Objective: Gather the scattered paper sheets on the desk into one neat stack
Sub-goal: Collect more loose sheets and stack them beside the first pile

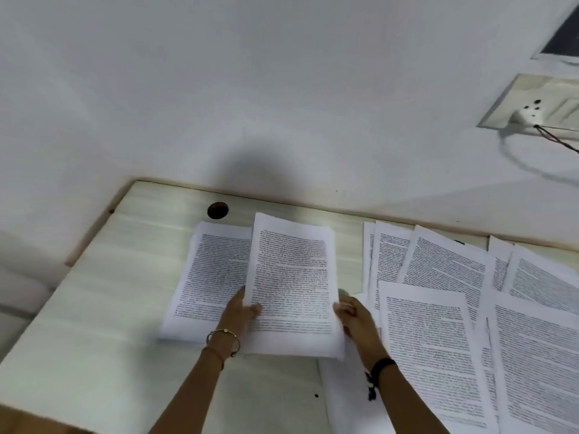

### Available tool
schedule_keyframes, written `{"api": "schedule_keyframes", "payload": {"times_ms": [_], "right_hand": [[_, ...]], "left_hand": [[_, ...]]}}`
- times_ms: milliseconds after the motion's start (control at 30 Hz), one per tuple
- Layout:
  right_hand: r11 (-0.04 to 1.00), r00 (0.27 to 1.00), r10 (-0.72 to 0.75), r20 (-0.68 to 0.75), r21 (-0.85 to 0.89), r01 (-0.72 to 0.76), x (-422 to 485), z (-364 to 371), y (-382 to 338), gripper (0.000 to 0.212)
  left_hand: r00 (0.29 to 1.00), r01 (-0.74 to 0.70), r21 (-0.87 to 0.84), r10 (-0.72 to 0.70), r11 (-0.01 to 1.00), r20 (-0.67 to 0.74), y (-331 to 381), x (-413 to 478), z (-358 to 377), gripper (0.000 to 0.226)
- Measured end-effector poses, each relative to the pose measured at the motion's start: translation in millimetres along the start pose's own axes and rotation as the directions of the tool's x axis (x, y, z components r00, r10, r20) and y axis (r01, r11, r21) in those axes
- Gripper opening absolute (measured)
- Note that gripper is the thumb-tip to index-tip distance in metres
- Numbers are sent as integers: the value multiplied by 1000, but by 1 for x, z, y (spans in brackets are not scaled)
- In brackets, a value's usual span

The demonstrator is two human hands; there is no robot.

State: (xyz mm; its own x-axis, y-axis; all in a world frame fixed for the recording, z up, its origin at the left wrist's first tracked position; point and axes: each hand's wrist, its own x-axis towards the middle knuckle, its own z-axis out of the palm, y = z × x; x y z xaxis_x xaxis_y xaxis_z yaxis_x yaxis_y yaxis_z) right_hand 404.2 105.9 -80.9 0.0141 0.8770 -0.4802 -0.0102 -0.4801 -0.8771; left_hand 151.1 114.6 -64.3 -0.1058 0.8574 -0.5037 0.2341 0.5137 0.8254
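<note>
My left hand (pixel 241 308) and right hand (pixel 351 314) pinch the sheaf (pixel 291 270) by its side edges, probably to square it; loose sheets (pixel 438 327) lie right.

Free room is left on the bare desk (pixel 103 296) at L & front — cable hole (pixel 217 210) at rear. Centre is taken by the held stack (pixel 291 277); R half is covered by overlapping sheets (pixel 438 333) — wall (pixel 282 104) behind.

You are extending both forearms forward, your left hand (pixel 241 308) and right hand (pixel 352 314) pinching opposite edges of the paper sheets (pixel 291 277).
</note>
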Motion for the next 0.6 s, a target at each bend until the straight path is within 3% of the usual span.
{"api": "schedule_keyframes", "payload": {"times_ms": [33,67,167,300,400,467,600], "right_hand": [[997,1000,-1,12,-82,2,3,14,-1,3],[985,1000,-16,22,-169,19,8,30,2,10],[939,995,-81,62,-330,97,21,83,8,12],[886,992,-104,66,-447,122,32,136,2,27],[855,992,-77,100,-504,118,38,160,0,18],[802,990,-79,119,-582,134,41,170,6,24],[716,989,-99,106,-683,144,42,178,13,3]], "left_hand": [[999,13,57,-11,998,-42,-2,2,-13,72],[994,30,101,-19,994,-108,-4,3,-24,72],[930,83,189,-8,978,-369,-16,9,-57,44],[847,91,261,63,961,-527,-28,17,-89,39],[866,67,210,48,975,-498,-37,23,-107,52],[910,94,177,-12,980,-415,-43,28,-116,59],[960,117,228,-52,966,-275,-54,36,-125,55]]}}
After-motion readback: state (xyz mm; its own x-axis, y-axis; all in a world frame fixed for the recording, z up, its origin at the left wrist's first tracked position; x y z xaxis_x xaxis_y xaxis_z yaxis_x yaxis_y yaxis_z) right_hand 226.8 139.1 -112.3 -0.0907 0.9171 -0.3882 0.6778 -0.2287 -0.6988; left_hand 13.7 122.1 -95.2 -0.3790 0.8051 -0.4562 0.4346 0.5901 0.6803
